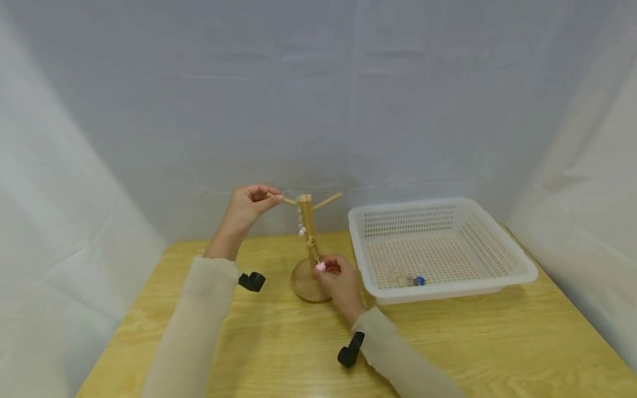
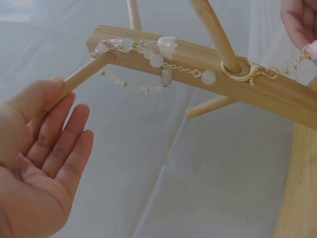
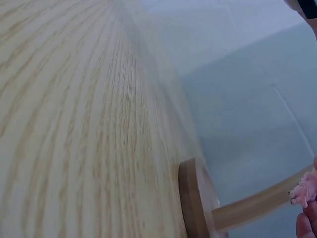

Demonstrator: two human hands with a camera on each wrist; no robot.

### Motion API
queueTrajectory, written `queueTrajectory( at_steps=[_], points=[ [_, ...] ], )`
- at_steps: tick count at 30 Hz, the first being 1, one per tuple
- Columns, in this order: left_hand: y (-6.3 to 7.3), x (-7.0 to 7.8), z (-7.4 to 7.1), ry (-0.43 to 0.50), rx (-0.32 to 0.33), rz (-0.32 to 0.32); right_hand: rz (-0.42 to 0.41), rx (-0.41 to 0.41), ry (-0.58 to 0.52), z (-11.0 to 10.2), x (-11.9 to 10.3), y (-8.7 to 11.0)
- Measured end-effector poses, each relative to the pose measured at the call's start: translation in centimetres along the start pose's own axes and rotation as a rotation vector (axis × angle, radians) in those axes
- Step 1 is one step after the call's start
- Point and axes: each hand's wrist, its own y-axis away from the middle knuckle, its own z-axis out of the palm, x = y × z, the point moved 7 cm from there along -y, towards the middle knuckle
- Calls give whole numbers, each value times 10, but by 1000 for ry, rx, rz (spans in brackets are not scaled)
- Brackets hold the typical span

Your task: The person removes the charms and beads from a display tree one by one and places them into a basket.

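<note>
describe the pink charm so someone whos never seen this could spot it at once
On the table, left of the white basket, is a wooden peg stand. From its lower peg, a gold chain leads to the pink charm, pinched by the right hand. Its solid pink sets it apart from the pale beaded strand higher up.

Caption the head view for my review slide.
Left hand pinches a peg of a wooden stand; right hand holds a pink charm.
</note>
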Motion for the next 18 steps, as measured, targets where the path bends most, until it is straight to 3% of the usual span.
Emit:
queueTrajectory(
  at_steps=[18],
  points=[
    [4, -2, -2, 12, 22, 17, -85, 36, -8, -7, -35, 10]
  ],
)
